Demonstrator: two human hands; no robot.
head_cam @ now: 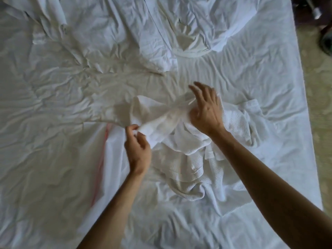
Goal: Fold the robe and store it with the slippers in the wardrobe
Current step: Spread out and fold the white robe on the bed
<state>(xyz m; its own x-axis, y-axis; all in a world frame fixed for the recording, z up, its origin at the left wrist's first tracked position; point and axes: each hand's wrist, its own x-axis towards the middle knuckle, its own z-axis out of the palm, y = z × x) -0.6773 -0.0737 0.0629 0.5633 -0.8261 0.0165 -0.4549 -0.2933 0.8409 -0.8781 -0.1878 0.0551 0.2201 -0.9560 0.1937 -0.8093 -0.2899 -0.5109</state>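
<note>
robe (194, 159) lay crumpled on bed (53, 105), lower centre | left hand (138, 150) pinched a robe edge | right hand (206, 108) gripped it, fingers partly spread | folding barely begun; slippers, wardrobe unseen

I get a single head view, worn by the person and looking steeply down and forward over a rumpled bed (53, 159), close enough that both forearms reach in from the bottom edge; the wide lens catches a strip of carpet (319, 141) at right
</note>
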